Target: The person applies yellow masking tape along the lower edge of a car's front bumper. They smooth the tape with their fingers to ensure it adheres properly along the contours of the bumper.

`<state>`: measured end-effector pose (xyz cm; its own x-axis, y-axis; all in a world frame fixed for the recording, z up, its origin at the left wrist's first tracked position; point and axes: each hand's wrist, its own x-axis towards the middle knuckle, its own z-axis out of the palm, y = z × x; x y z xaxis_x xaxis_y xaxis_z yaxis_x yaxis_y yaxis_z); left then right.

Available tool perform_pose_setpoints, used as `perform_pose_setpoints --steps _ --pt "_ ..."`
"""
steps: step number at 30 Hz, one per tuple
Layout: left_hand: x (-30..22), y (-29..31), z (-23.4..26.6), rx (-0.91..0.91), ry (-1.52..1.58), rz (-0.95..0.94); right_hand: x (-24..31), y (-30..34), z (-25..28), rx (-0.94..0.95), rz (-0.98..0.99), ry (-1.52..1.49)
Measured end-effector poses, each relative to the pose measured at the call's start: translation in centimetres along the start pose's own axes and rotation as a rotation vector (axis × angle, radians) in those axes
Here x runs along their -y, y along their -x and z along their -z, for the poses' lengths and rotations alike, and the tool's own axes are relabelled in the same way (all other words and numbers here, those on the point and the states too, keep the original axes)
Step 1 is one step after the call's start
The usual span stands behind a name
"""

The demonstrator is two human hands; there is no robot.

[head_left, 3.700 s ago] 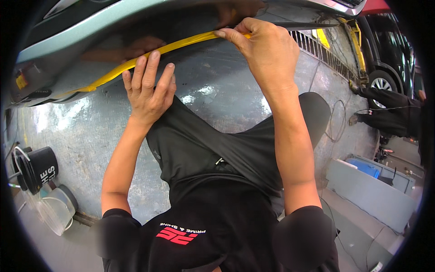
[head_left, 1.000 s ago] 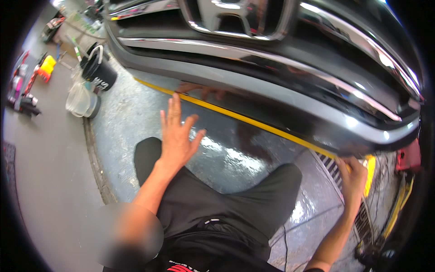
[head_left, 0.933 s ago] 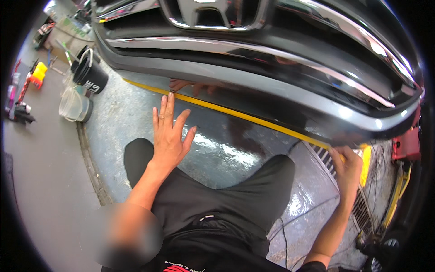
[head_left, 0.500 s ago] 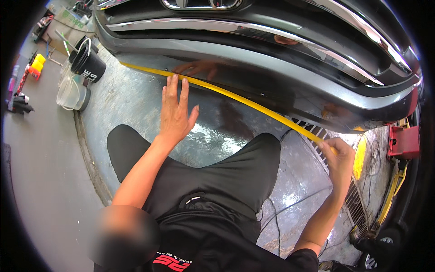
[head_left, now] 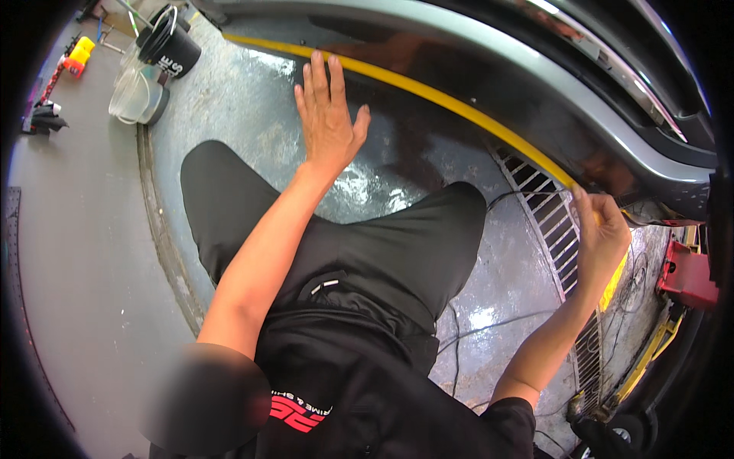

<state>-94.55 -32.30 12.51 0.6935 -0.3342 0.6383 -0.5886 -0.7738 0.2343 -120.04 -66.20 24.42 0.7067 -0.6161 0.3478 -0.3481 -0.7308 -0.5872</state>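
Nearest: black shirt and dark trousers, knees spread over grey floor.

Right hand ahead and out to the right, beyond the right knee: thumb and fingers pinched together on the right end of the yellow tape. A bit of yellow shows inside the grip; cannot tell whether it is a roll or a loose tail.

Left hand farther forward, ahead of the gap between the knees. Unclenched, palm down, fingers spread and straight, nothing gripped; longest fingertips appear to touch the tape's near edge.

Key relation: tape runs from the right hand leftward and away, long axis slanting across the front of the body in a shallow curve. It lies just ahead of the left fingertips and continues past them on the left. Both hands are at it, the right at its end, the left partway along.

Tape follows the lower edge of the dark bumper; cannot tell whether the stretch between hands sticks or stands slightly off.

Beyond and around: floor grate below the tape's right part; red metal piece far right; clear bucket and black bucket far left.
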Motion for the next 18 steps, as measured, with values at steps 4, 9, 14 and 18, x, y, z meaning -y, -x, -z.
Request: perform_pose_setpoints --steps 4,9,14,18 --pt "-0.2 0.1 -0.2 -0.021 0.009 0.016 0.1 0.1 -0.5 0.019 -0.021 -0.065" --pt "-1.7 -0.1 -0.4 -0.064 -0.018 0.022 0.0 -0.1 -1.1 -0.010 -0.049 -0.078" --pt "-4.7 0.9 0.0 -0.046 0.028 -0.150 -0.1 -0.2 -1.5 -0.026 -0.063 -0.047" --pt "-6.9 1.1 -0.7 -0.090 0.070 -0.274 0.5 -0.2 -1.0 -0.012 -0.104 0.003"
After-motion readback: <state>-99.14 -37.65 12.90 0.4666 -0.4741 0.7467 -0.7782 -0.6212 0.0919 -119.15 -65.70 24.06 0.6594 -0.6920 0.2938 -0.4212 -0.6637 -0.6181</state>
